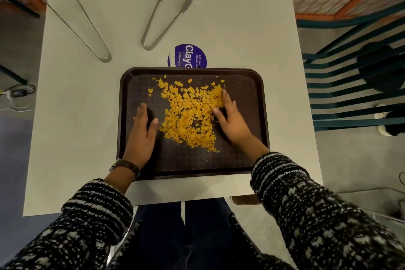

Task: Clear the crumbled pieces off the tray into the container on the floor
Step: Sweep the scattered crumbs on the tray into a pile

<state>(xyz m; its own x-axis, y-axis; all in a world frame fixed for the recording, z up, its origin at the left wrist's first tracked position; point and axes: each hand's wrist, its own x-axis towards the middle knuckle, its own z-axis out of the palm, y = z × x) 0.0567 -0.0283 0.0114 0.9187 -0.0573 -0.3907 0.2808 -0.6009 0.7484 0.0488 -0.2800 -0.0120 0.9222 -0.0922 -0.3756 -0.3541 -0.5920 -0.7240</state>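
Note:
A dark brown tray lies on the white table right in front of me. A spread of orange crumbled pieces covers its middle. My left hand stands on its edge on the tray just left of the pile, fingers straight. My right hand rests on the right side of the pile, its fingers straight and touching the crumbs. A transparent container shows partly at the frame's right edge on the floor.
Two metal tongs lie at the back of the table: thin ones on the left, broader ones in the middle. A purple round sticker sits behind the tray. A teal chair stands to the right.

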